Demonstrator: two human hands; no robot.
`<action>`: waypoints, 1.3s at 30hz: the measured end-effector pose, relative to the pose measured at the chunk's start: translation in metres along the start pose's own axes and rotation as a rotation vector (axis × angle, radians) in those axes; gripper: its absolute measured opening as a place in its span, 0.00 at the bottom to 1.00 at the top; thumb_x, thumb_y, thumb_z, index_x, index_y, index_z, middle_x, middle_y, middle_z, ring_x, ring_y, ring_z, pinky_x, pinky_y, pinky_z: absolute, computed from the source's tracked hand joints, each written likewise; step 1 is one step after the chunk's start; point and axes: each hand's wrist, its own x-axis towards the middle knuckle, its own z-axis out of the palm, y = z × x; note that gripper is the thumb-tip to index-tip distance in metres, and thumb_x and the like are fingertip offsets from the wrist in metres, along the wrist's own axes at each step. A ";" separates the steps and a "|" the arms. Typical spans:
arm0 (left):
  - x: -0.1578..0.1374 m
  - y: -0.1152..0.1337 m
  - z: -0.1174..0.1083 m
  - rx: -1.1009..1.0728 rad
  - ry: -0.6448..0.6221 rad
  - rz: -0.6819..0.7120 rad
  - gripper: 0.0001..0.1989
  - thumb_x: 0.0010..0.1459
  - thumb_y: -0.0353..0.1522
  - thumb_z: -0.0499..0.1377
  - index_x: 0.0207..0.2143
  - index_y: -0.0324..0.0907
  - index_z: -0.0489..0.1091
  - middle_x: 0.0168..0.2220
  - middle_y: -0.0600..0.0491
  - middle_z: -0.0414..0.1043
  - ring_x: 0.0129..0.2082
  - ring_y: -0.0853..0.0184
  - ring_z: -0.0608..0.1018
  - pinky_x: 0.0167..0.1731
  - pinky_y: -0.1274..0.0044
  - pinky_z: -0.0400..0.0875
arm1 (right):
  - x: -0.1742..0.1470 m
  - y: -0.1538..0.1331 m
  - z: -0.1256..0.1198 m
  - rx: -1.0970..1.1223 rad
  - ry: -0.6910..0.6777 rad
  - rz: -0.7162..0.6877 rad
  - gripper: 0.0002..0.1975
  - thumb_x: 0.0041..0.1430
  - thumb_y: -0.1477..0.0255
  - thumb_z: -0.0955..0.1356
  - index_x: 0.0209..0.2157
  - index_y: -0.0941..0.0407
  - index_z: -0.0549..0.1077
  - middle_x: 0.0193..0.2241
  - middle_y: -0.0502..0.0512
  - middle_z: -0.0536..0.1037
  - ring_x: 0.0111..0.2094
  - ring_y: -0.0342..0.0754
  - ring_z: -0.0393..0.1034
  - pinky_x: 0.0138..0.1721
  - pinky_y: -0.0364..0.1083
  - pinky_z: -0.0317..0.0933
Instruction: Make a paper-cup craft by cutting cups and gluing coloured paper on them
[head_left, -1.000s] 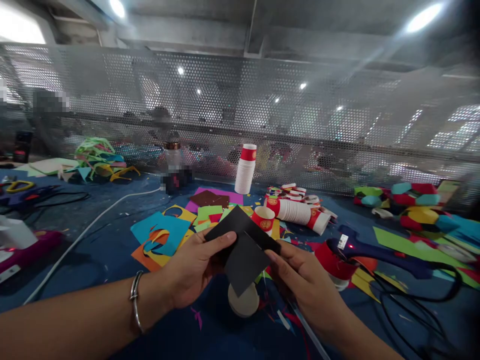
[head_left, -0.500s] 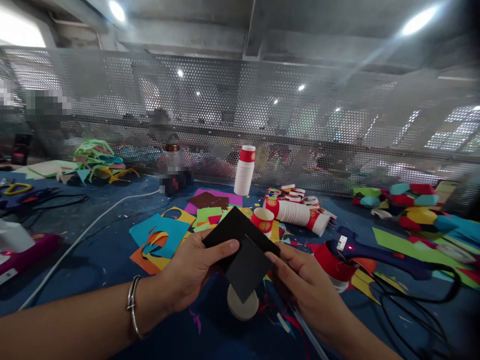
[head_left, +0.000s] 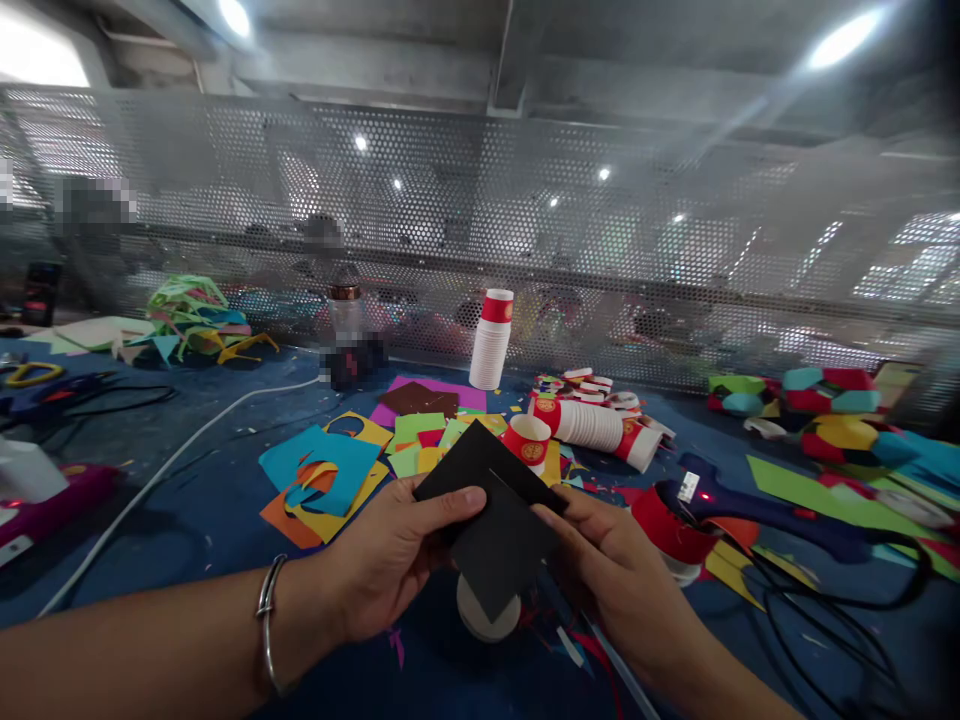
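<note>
Between my two hands is a piece of black paper point(head_left: 499, 550), folded or layered, with a pointed corner up and another pointing down. My left hand point(head_left: 394, 550) pinches its left side, the thumb lying on top. On the right edge, my right hand point(head_left: 600, 550) grips it between thumb and fingers. Under the lower corner, a pale round disc-like object point(head_left: 489, 622) shows in part; I cannot tell exactly what it is. Just beyond the black paper stands a red and white paper cup point(head_left: 527, 440).
Cut coloured paper point(head_left: 322, 465) lies beyond my left hand. A stack of paper cups point(head_left: 492, 340) stands at the back; another stack point(head_left: 589, 425) lies on its side. At right, a blue glue gun point(head_left: 772, 510) rests on a red cup, its black cable looping. A white cable point(head_left: 202, 440) crosses the left.
The black paper has come slightly lower in view, its lower corner covering more of the pale disc. Both hands keep their hold on it.
</note>
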 end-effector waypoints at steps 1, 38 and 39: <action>0.000 0.000 0.000 -0.011 -0.007 -0.012 0.15 0.53 0.32 0.70 0.43 0.34 0.78 0.38 0.42 0.81 0.33 0.66 0.81 0.37 0.78 0.78 | 0.000 0.001 0.000 0.044 -0.006 0.015 0.16 0.64 0.60 0.70 0.49 0.53 0.77 0.34 0.53 0.77 0.35 0.46 0.70 0.34 0.42 0.64; -0.007 -0.006 0.001 0.126 -0.105 -0.090 0.21 0.51 0.36 0.71 0.45 0.35 0.78 0.38 0.42 0.81 0.34 0.65 0.81 0.36 0.76 0.75 | -0.003 -0.007 -0.001 -0.184 0.011 -0.007 0.18 0.63 0.54 0.69 0.34 0.56 0.71 0.32 0.52 0.72 0.33 0.45 0.66 0.32 0.43 0.61; -0.007 -0.006 0.002 0.131 -0.106 -0.091 0.21 0.51 0.36 0.71 0.46 0.35 0.78 0.38 0.41 0.81 0.34 0.64 0.81 0.36 0.76 0.75 | -0.003 -0.007 -0.001 -0.182 0.005 0.004 0.18 0.62 0.54 0.69 0.34 0.56 0.71 0.32 0.52 0.72 0.32 0.45 0.66 0.32 0.43 0.60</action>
